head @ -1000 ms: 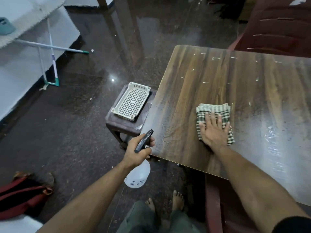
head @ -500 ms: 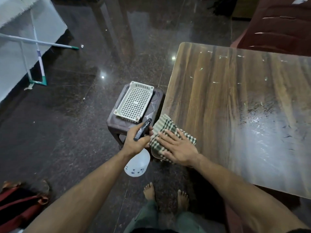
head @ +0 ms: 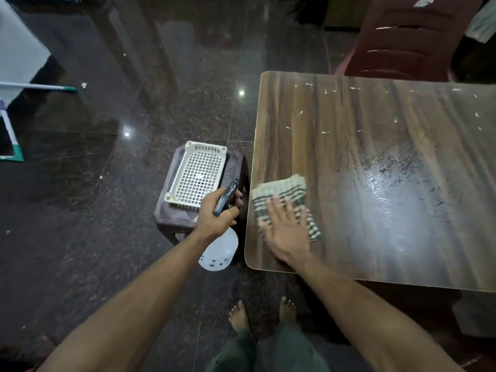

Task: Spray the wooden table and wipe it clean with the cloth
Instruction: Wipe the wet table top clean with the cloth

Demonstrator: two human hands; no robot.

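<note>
Head view, left to right: a white basket (head: 198, 175) sits on a dark stool (head: 171, 213) just beside the table (head: 375, 146). The left hand (head: 214, 218) grips the spray bottle (head: 218, 251) at its neck, off the table's edge; it looks light, smooth plastic. The right hand (head: 287, 232) presses flat, fingers straight, on the soft striped cloth (head: 281, 191) at the table's near-left corner. Specks litter the far side; a red chair (head: 408, 36) stands beyond.

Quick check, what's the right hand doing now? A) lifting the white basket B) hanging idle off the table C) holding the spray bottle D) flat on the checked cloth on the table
D: the right hand lies with fingers spread on the checked cloth near the wooden table edge.
</note>
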